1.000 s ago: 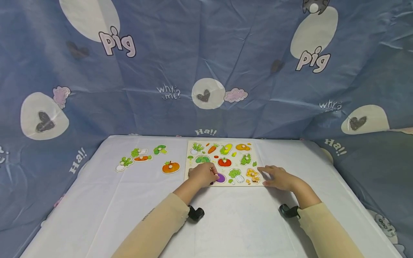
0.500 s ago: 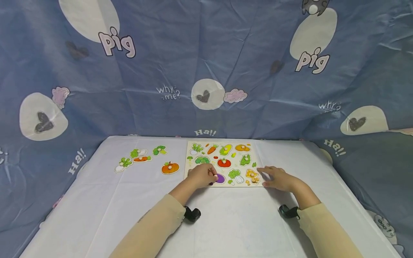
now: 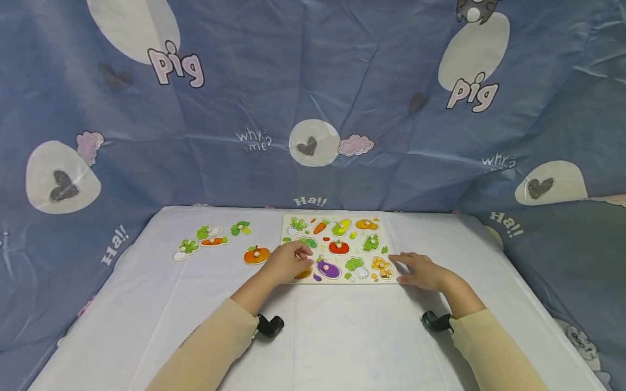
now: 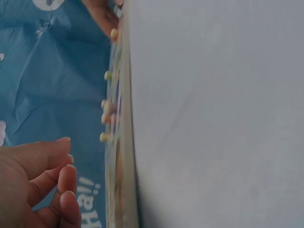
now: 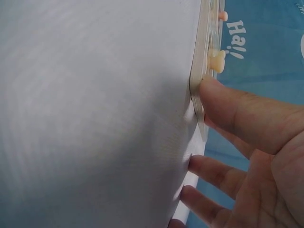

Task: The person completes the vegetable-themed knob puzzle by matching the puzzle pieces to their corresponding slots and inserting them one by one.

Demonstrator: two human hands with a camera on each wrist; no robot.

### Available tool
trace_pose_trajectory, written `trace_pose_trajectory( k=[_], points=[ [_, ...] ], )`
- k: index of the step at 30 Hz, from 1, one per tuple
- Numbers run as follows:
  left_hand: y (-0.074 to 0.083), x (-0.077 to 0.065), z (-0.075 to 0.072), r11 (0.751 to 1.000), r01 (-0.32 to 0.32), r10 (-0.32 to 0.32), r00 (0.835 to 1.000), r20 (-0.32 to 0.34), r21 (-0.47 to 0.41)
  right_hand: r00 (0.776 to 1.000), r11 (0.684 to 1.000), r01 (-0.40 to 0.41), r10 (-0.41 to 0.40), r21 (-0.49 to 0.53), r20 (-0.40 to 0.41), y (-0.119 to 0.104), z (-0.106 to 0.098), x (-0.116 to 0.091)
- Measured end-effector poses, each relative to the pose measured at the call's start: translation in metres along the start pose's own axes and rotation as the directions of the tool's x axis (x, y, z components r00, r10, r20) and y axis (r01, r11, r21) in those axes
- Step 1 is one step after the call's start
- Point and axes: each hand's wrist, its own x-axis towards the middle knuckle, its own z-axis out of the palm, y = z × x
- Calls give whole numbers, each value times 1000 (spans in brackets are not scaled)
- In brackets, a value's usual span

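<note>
A wooden peg puzzle board (image 3: 355, 252) with vegetable pictures lies on the white-covered table. My left hand (image 3: 286, 264) hovers over its left part, fingers loosely bent and nothing held; it hides some pictures and part of an orange one (image 3: 304, 273). The left wrist view shows this hand (image 4: 42, 185) apart from the board. Just right of it, the purple eggplant piece (image 3: 329, 270) lies in the board, its knob showing. My right hand (image 3: 424, 271) rests at the board's right edge, the thumb (image 5: 228, 102) touching the near corner and the fingers spread, some on the table.
Loose knobbed pieces lie left of the board: a pumpkin (image 3: 256, 254), a broccoli (image 3: 240, 228), a carrot (image 3: 213, 241), a leafy green vegetable (image 3: 202, 233) and a white radish (image 3: 181, 254). A blue printed cloth (image 3: 235, 174) hangs behind the table.
My left hand has let go of the eggplant piece and moved left, so the whole eggplant now shows. My right hand has stayed at the board's edge.
</note>
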Motion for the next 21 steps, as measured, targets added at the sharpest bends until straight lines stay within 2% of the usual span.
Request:
trace_pose_trajectory(
  k=[5, 9, 21],
  points=[
    [-9, -6, -20, 999, 5, -6, 1000, -24, -39, 1000, 1000, -5, 5, 4, 1, 0, 1, 1],
    [-16, -11, -33, 1000, 2, -2, 998, -55, -1, 1000, 1000, -5, 5, -12, 5, 1, 0, 1],
    [-42, -14, -55, 999, 32, -29, 995, -92, 40, 1000, 999, -1, 2, -43, 18, -1, -2, 0]
  ],
)
